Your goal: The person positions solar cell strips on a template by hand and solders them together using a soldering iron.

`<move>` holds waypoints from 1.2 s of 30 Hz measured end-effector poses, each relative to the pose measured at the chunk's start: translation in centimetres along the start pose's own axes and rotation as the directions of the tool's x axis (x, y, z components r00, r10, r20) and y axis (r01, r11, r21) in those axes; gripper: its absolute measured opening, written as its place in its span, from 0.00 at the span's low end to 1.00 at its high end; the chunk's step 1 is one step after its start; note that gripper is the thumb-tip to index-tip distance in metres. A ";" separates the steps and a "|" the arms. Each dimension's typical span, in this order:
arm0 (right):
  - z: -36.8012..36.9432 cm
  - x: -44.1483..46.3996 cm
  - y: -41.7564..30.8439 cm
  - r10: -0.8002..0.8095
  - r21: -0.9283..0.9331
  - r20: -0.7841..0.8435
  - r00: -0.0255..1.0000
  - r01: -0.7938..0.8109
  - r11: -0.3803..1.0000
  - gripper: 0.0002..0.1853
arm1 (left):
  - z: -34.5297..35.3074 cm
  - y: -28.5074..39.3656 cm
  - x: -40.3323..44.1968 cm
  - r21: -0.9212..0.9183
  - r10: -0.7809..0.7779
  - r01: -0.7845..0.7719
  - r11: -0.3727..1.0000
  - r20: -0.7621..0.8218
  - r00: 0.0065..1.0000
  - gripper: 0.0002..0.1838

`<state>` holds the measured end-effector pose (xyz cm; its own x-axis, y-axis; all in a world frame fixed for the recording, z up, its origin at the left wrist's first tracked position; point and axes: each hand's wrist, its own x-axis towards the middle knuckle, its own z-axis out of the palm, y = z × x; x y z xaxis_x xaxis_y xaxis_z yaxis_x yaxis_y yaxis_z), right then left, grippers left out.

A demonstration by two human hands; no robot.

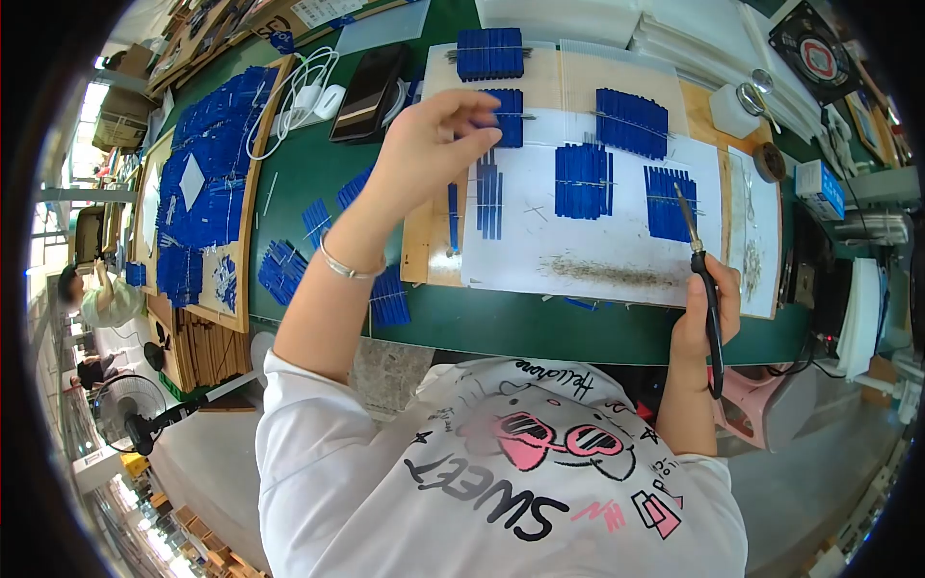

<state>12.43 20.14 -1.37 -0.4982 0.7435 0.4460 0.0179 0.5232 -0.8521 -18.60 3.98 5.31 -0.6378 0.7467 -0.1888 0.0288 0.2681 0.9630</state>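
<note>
My left hand (441,135) is over the upper left of the white sheet (520,252), beside a blue strip bundle (512,119); its fingers are bent, with thumb and fingertips apart and nothing visible between them. My right hand (711,303) grips a black-handled soldering iron (711,318), whose metal tip points up at a bundle of blue strips (667,217) at the sheet's right. More blue bundles (583,183) (631,123) lie between the hands. Narrow blue strips (489,204) stand in a row below my left hand.
A phone (369,91) and white cables (306,94) lie at the upper left, near a wooden-edged tray (252,207) of blue pieces. A round tin (769,162) and a blue box (819,190) are at the right. Another person (108,297) is at the far left.
</note>
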 end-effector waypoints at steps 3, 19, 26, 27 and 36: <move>0.0 0.2 -0.1 -0.024 -0.035 0.021 0.999 0.025 0.999 0.14 | -1.0 -1.3 2.5 0.755 0.471 -0.415 0.508 0.161 0.868 0.34; -0.1 0.3 0.2 -0.058 -0.012 0.024 0.998 0.058 0.998 0.14 | -0.3 -0.6 3.5 0.747 0.443 -0.495 0.444 0.297 0.846 0.38; -0.1 0.3 -0.4 -0.011 -0.082 0.007 1.000 0.011 0.997 0.14 | 6.5 1.2 6.3 0.647 0.498 -0.625 0.437 0.405 0.767 0.31; -0.1 0.5 -0.3 -0.056 -0.081 0.011 0.998 0.057 0.995 0.14 | 7.4 1.4 7.1 0.653 0.512 -0.630 0.420 0.403 0.758 0.32; -0.4 0.6 0.1 -0.072 -0.076 0.030 0.997 0.074 0.994 0.13 | 10.4 2.0 9.5 0.757 0.361 -0.554 0.347 0.438 0.823 0.42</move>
<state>12.43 20.78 -1.05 -0.5243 0.6908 0.4979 0.0468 0.6072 -0.7932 -16.55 17.92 3.42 -0.1776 0.9782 0.1073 0.9459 0.1396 0.2928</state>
